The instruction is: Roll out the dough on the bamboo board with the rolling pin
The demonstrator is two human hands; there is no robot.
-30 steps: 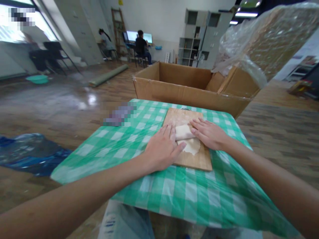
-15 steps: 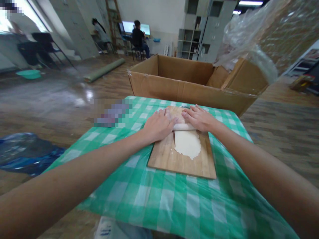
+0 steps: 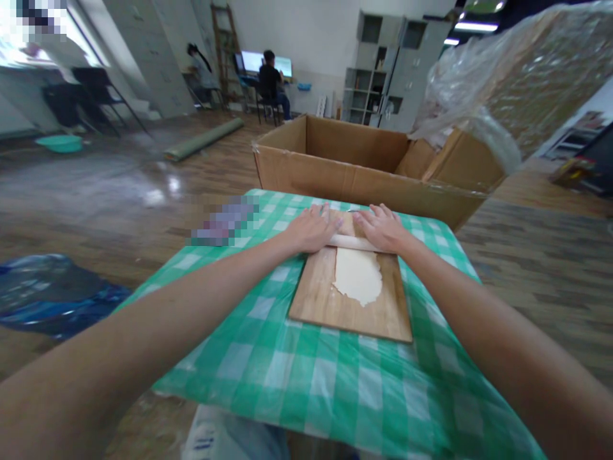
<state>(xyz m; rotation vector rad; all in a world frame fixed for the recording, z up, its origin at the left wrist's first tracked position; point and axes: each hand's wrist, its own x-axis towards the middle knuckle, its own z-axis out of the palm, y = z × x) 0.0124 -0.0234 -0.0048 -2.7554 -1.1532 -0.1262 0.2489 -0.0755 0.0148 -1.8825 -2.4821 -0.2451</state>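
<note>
A pale rolling pin (image 3: 353, 242) lies crosswise over the far part of a sheet of rolled dough (image 3: 359, 278). The dough is thin with a ragged near edge and rests on a wooden cutting board (image 3: 318, 300). My left hand (image 3: 315, 229) is laid over the pin's left end, fingers pointing away from me. Over the right end lies my right hand (image 3: 380, 228), its fingers stretched forward past the pin. Both palms bear on the pin and hide its ends. The dough beyond the pin is mostly hidden.
A green-and-white checked cloth (image 3: 258, 358) covers the table. Just past its far edge stands a large open cardboard box (image 3: 335, 176) with plastic wrap (image 3: 450, 83) at its right. A blurred-out item (image 3: 225, 220) lies at the table's left edge. Several people are in the background.
The rolling pin has moved slightly away from me over the dough, with both hands on it. More of the pin shows between the hands. The view has shifted a little.
</note>
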